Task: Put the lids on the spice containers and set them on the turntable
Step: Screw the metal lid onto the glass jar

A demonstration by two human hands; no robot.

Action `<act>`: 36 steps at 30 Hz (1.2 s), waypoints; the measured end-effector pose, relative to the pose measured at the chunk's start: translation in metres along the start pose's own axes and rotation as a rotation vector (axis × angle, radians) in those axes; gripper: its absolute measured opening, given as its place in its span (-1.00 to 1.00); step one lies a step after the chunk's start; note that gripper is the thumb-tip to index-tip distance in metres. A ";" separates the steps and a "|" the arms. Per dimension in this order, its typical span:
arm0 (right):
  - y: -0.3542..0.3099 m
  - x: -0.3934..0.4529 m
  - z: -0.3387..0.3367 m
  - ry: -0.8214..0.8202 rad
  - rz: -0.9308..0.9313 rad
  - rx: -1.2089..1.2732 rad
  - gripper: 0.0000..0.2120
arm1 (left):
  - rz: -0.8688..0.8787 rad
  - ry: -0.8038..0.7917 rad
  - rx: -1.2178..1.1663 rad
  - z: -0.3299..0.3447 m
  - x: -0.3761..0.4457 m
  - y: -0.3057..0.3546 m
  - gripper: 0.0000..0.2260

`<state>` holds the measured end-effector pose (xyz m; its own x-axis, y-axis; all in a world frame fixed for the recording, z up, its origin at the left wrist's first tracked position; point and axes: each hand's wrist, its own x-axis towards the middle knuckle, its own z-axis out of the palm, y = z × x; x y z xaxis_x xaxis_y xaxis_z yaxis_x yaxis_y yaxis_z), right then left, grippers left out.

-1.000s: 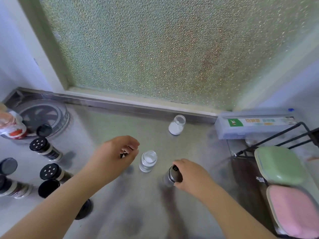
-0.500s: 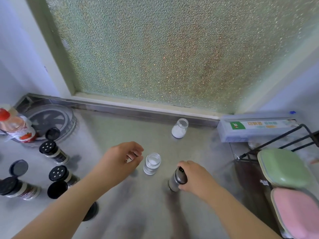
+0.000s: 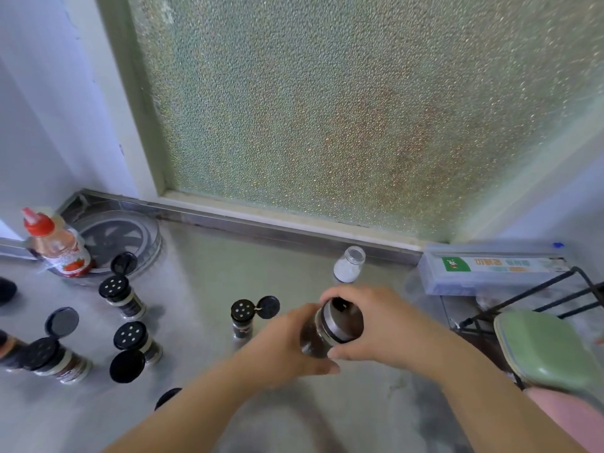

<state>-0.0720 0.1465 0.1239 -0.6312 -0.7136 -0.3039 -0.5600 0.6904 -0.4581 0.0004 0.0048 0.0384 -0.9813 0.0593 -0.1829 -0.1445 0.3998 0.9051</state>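
Head view: left hand [image 3: 281, 348] grips dark spice jar [image 3: 313, 338]; right hand [image 3: 385, 325] fingers curl round its metal lid [image 3: 340, 322].

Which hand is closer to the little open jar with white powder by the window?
Right. The right hand, gripping the metal-lidded jar, sits just in front of the white powder jar; the left hand holds that jar lower and farther off.

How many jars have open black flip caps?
4: back-left jar, front-left jar, far-left jar, middle jar; more may hide at the left edge.
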 end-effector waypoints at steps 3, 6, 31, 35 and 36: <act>-0.008 -0.004 -0.007 -0.024 -0.037 0.054 -0.34 | 0.023 0.023 -0.110 -0.011 -0.008 0.000 -0.52; -0.014 -0.008 -0.022 -0.030 -0.077 0.092 -0.37 | 0.052 0.032 -0.133 -0.022 -0.015 0.006 -0.55; -0.066 -0.026 -0.075 0.137 -0.158 0.209 -0.47 | 0.227 0.452 0.132 -0.060 -0.057 0.075 -0.57; -0.082 -0.027 -0.076 0.161 -0.028 -0.007 -0.50 | 0.278 0.529 0.308 -0.058 -0.056 0.072 -0.49; -0.085 -0.027 -0.075 0.148 0.022 0.013 -0.51 | 0.291 0.550 0.345 -0.058 -0.057 0.072 -0.48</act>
<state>-0.0473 0.1158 0.2339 -0.7160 -0.6723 -0.1883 -0.5386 0.7035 -0.4637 0.0383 -0.0226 0.1364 -0.9090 -0.2257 0.3504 0.0929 0.7098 0.6982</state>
